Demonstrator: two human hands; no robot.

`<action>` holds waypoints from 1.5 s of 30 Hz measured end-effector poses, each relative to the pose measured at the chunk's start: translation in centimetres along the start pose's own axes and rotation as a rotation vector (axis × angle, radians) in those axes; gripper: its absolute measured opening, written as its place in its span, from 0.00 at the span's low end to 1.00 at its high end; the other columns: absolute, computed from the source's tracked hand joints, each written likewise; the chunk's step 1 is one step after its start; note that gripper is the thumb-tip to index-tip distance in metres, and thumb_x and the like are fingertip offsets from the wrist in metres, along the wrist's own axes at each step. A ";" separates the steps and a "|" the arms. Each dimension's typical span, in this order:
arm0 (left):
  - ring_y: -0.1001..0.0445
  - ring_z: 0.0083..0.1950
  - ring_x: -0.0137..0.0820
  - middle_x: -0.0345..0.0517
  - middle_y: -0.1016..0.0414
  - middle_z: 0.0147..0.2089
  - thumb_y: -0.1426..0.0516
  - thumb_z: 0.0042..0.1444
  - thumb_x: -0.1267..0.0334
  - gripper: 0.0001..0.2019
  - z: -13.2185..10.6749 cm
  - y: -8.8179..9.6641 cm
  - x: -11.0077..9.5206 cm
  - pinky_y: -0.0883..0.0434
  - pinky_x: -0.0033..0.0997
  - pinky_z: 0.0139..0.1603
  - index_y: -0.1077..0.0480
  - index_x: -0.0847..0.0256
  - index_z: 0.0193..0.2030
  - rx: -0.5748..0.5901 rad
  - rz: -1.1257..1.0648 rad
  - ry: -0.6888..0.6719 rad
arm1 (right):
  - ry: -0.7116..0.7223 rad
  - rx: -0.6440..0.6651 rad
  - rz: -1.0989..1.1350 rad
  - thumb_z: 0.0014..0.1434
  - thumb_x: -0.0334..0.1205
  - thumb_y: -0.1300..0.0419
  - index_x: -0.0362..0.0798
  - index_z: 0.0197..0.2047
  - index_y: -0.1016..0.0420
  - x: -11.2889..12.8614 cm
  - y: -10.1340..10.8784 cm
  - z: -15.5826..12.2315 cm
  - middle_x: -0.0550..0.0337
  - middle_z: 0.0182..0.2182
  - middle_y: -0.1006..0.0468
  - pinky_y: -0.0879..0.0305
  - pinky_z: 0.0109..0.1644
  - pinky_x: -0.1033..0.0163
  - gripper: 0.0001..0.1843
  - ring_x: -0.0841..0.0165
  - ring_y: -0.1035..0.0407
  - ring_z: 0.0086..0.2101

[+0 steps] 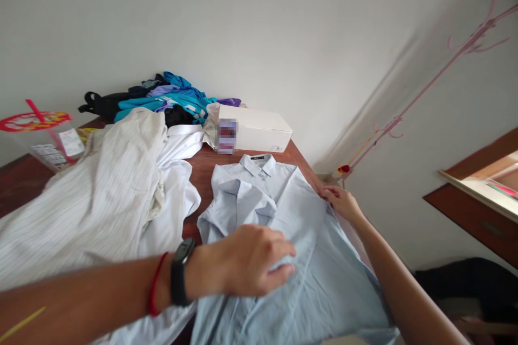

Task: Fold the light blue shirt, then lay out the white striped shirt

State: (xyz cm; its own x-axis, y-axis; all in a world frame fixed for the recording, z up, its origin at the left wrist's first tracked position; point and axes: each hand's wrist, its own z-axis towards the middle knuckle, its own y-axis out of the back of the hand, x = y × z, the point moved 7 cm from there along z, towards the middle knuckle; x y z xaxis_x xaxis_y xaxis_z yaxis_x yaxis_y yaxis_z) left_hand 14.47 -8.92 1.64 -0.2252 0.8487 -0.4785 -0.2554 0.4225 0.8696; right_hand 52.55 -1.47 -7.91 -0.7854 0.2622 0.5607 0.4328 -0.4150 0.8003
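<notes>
A light blue collared shirt [311,259] lies spread on the brown wooden table, its collar toward the wall. One sleeve is folded in over the chest. My left hand [251,259], with a black band and a red string at the wrist, hovers over the shirt's middle. Its fingers are loosely bent, a gap shows between thumb and forefinger, and nothing is visible in them. At the shirt's right shoulder edge, my right hand [342,202] pinches the fabric near the table's side.
White and cream clothes [109,188] are heaped at left, beside a plastic cup [48,140] with a red straw. Behind lie blue and black clothes [162,97] and a white box [259,126]. A pink coat stand [433,78] leans across the right; a wooden drawer [477,221] juts out below.
</notes>
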 end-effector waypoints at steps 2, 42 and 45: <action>0.19 0.44 0.35 0.42 0.17 0.45 0.48 0.70 0.56 0.14 4.8 2.2 1.5 0.26 0.32 0.47 0.23 0.53 0.52 -0.062 -0.030 0.054 | -0.032 0.030 0.020 0.58 0.54 0.43 0.49 0.42 0.15 -0.6 -0.2 -1.7 0.51 0.38 0.14 0.32 0.43 0.57 0.21 0.56 0.22 0.39; 0.29 0.31 0.23 0.43 0.22 0.35 0.31 0.55 0.63 0.10 28.5 -2.3 21.8 0.28 0.20 0.34 0.20 0.63 0.42 -0.072 -0.789 0.562 | -0.099 -0.029 0.073 0.57 0.54 0.42 0.49 0.33 0.20 -0.5 -0.1 -3.2 0.56 0.28 0.19 0.39 0.35 0.61 0.18 0.62 0.29 0.30; 0.31 0.28 0.23 0.40 0.24 0.30 0.30 0.53 0.60 0.10 28.9 -2.1 21.7 0.30 0.21 0.31 0.20 0.61 0.40 -0.010 -0.770 0.581 | -0.098 -0.034 0.074 0.56 0.53 0.42 0.50 0.34 0.20 -0.2 0.1 -3.3 0.57 0.27 0.20 0.40 0.35 0.61 0.16 0.63 0.30 0.29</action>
State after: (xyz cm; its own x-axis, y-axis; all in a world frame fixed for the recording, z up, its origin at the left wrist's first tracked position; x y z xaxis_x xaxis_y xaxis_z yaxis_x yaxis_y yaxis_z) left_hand 37.27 17.82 -7.11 -0.4218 0.0491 -0.9053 -0.5353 0.7925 0.2924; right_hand 51.28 -4.37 -8.66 -0.7042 0.3125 0.6375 0.4717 -0.4651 0.7491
